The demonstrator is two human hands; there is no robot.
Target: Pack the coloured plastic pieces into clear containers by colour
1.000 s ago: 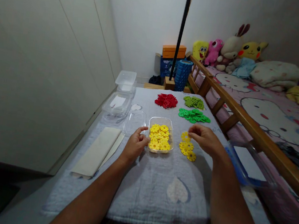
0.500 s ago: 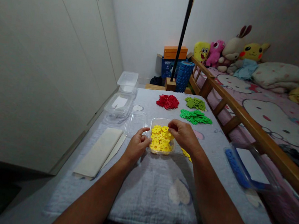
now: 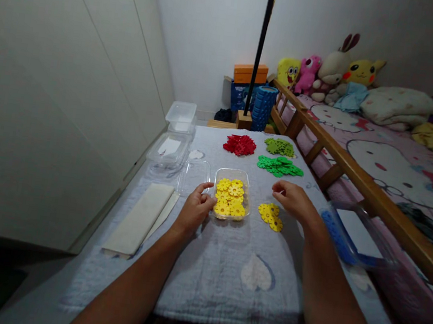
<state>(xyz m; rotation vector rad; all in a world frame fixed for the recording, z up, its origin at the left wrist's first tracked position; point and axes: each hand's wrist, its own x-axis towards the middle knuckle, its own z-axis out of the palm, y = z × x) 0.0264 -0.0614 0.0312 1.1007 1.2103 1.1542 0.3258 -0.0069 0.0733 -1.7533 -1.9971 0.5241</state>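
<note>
A clear plastic container (image 3: 249, 198) holds a heap of yellow flower-shaped plastic pieces (image 3: 231, 198). At its left rim, my left hand (image 3: 195, 208) steadies it, with thumb and index finger against the side. To the right of the container, my right hand (image 3: 293, 197) hovers with fingers bent and slightly apart, and I see nothing in them. Just below that hand, a small group of loose yellow pieces (image 3: 271, 216) lies on the cloth.
Farther back are piles of red (image 3: 239, 145), olive-green (image 3: 279, 147) and bright green pieces (image 3: 280, 166). A clear lid (image 3: 194, 177), stacked containers (image 3: 168, 150) and a folded cream sheet (image 3: 139, 221) lie left. A box with blue pieces (image 3: 358, 236) stands right, by the wooden bed rail (image 3: 331, 170).
My right hand has left the container and moved right, above the loose yellow pieces. A yellow piece it held over the container is no longer in its fingers. My left hand stays put.
</note>
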